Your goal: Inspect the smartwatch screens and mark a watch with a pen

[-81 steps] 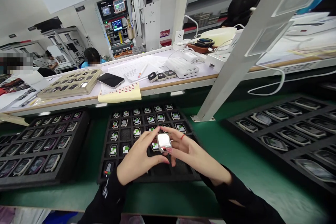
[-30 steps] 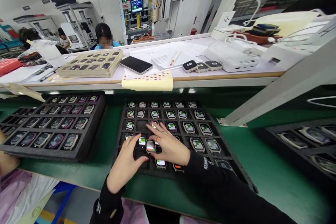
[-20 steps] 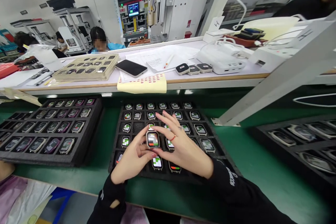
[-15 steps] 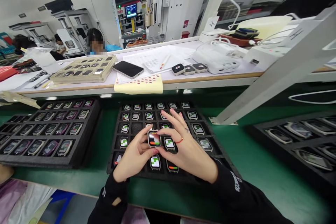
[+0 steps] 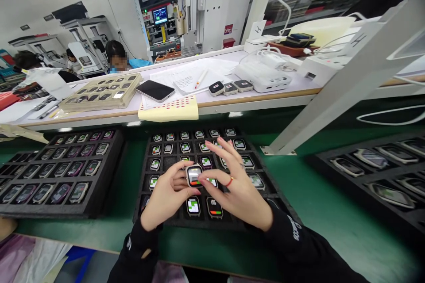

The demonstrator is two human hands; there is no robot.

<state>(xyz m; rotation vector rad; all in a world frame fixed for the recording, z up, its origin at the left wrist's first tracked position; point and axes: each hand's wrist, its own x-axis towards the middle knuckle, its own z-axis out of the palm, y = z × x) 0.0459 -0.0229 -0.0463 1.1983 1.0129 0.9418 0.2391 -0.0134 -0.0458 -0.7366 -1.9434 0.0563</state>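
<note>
one watch (image 5: 194, 175) is pinched at its edges btw. left hand (image 5: 166, 199) and right hand (image 5: 239, 190), other right fingers splayed wide, just above the tray (image 5: 142, 172). grip looks light, so it could be dropped & scratched on watches below.

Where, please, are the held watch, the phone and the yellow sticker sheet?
held watch (image 5: 194, 175), head view, middle of its lit screen.
phone (image 5: 155, 90), head view, centre of its dark screen.
yellow sticker sheet (image 5: 169, 115), head view, bare yellow lower part.
</note>
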